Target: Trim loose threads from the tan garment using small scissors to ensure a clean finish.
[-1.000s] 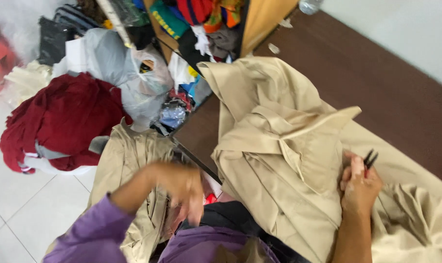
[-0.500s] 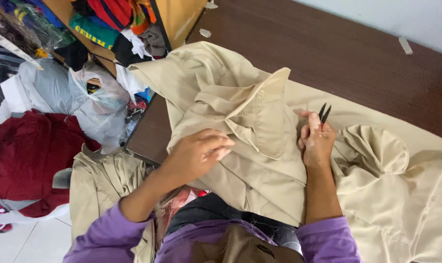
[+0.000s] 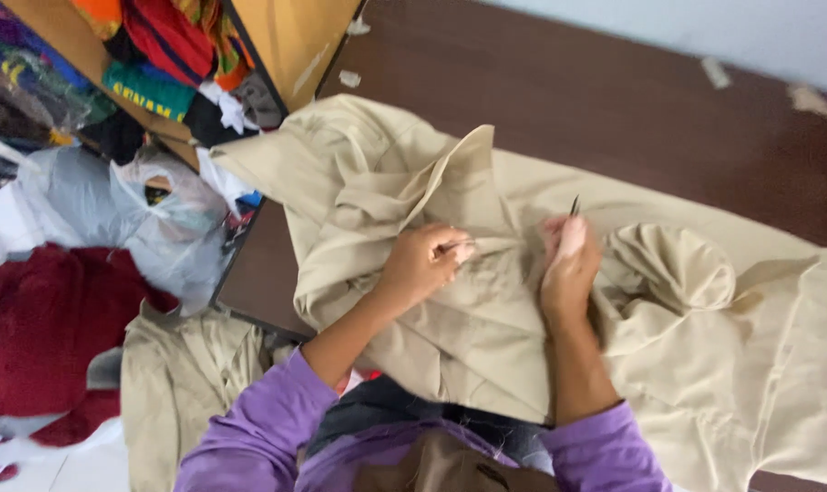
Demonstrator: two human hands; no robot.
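A person in purple sleeves works a beige garment (image 3: 486, 301) spread over a dark brown table (image 3: 614, 100). The left hand (image 3: 424, 262) pinches a fold of the cloth; the right hand (image 3: 568, 264) is closed around a thin dark tool (image 3: 575, 205) (its kind cannot be told) and rests on the fabric.

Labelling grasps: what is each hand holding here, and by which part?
Left hand pinches a fold of the beige garment near its middle. Right hand holds a thin dark tool by its lower end, tip sticking up.
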